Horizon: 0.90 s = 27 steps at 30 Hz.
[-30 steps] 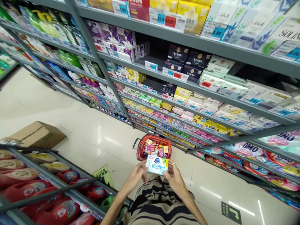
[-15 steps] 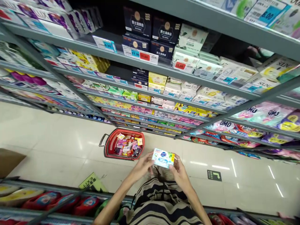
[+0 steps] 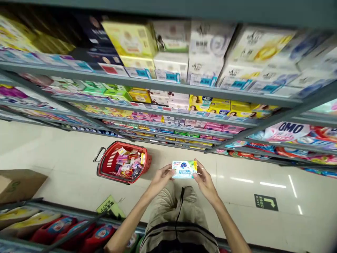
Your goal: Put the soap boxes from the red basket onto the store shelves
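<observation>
Between my two hands is a white and light-blue soap pack [image 3: 184,169] with blue lettering and a yellow right end, its printed face turned up toward me. My left hand [image 3: 162,178] grips its left end, thumb on top. At the right end, my right hand [image 3: 205,178] pinches it the same way and wears a ring. The pack hangs in the air in front of my legs, above the floor. Left of my left hand, a red shopping basket [image 3: 146,168] stands on the floor with many small boxes and packs [image 3: 129,161] piled inside.
Ahead, tiered shelves [image 3: 168,86] hold boxed soaps with price tags; OMO bags [image 3: 289,130] sit at the right. Behind me runs another shelf with red bottles [image 3: 76,230]. A cardboard box [image 3: 22,184] lies at left. Exit signs [image 3: 265,202] mark the tiled floor.
My view has tipped down and come closer to the shelves, showing more of my legs. Both hands keep hold of the soap pack, which now sits more level. The basket appears further left.
</observation>
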Available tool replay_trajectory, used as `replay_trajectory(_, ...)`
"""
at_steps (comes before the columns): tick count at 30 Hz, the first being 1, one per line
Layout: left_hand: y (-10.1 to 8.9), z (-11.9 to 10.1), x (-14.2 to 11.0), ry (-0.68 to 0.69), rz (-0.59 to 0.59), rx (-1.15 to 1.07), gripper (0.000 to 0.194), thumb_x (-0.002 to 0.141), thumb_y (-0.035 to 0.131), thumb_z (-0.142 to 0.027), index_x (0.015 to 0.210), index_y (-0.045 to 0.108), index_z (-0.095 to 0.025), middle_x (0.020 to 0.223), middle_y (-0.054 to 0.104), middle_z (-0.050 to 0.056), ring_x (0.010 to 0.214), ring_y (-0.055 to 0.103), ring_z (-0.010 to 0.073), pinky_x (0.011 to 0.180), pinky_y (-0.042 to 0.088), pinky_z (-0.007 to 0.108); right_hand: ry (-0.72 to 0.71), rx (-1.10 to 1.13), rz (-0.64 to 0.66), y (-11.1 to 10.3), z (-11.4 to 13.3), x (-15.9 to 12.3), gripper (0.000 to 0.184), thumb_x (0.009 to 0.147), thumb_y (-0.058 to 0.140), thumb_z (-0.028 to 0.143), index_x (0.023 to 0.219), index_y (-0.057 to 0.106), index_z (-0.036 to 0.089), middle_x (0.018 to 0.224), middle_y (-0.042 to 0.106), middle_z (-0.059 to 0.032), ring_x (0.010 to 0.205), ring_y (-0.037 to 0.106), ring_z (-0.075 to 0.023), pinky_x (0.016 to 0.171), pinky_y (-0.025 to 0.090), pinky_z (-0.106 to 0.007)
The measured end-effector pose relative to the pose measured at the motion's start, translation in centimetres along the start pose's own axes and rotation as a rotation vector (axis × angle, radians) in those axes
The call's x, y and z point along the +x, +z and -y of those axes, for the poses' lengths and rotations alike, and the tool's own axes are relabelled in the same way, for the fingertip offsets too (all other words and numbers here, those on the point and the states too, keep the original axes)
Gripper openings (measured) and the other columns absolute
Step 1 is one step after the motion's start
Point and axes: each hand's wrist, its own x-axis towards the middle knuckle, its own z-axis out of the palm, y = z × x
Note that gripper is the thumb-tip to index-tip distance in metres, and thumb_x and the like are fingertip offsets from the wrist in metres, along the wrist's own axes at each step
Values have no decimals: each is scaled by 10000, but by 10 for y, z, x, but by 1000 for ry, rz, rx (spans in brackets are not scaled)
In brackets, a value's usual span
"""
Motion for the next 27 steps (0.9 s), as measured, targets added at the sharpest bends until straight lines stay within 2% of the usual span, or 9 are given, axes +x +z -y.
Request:
replay_trajectory(5,-13,51,87,45,7,33,704,800,769,-644,1276,711,-128,1238,731,157,988,665,249,736,564,319,-48,0,-45,-15,-61,65,707,961,675,547,1594,449,326,1357,672,-89,1194,639,-252,1033,559,-417)
replay_trajectory(8,-31,81,141,54,22,56,620,770,806,-582,1181,706,-128,1155,729,135,907,655,211,710,551,304,-41,-40,-41,-19,-98,106,694,961,681,529,1584,460,316,1346,668,-84,1145,646,-234,1058,536,-423)
replay_trajectory(11,-50,113,194,54,106,122,545,754,838,-510,1134,693,-147,1031,728,83,801,644,166,692,516,282,-26,-78,-25,-28,-139,141,702,940,710,513,1566,462,313,1300,681,-79,1048,669,-218,1039,546,-428)
replay_trajectory(14,-63,153,246,43,233,190,505,775,838,-494,1130,704,-160,1036,726,72,796,656,160,702,512,284,-14,-87,-10,-47,-188,172,658,904,753,503,1485,512,308,1209,705,-67,982,683,-210,973,580,-412)
replay_trajectory(16,-69,187,283,18,320,192,487,775,848,-498,1103,725,-160,1087,729,87,845,671,179,727,536,300,-5,-91,8,-62,-226,192,614,892,772,493,1427,537,303,1150,712,-58,948,682,-201,931,593,-398)
replay_trajectory(19,-74,248,339,9,388,179,472,788,847,-517,1079,754,-157,1100,742,98,881,678,198,754,566,324,8,-89,7,-87,-293,225,591,878,800,473,1385,545,309,1128,709,-51,927,681,-192,875,604,-373)
replay_trajectory(23,-83,332,412,8,424,193,507,826,816,-550,1147,754,-162,1168,736,110,929,685,203,781,600,341,5,-99,-6,-113,-387,274,588,858,826,467,1359,559,312,1142,708,-51,947,689,-197,842,610,-357)
replay_trajectory(27,-96,407,472,35,413,200,518,836,823,-517,1222,751,-180,1239,732,116,992,695,218,818,616,356,11,-114,0,-127,-475,320,698,849,827,484,1441,499,315,1207,705,-62,983,697,-197,930,600,-396)
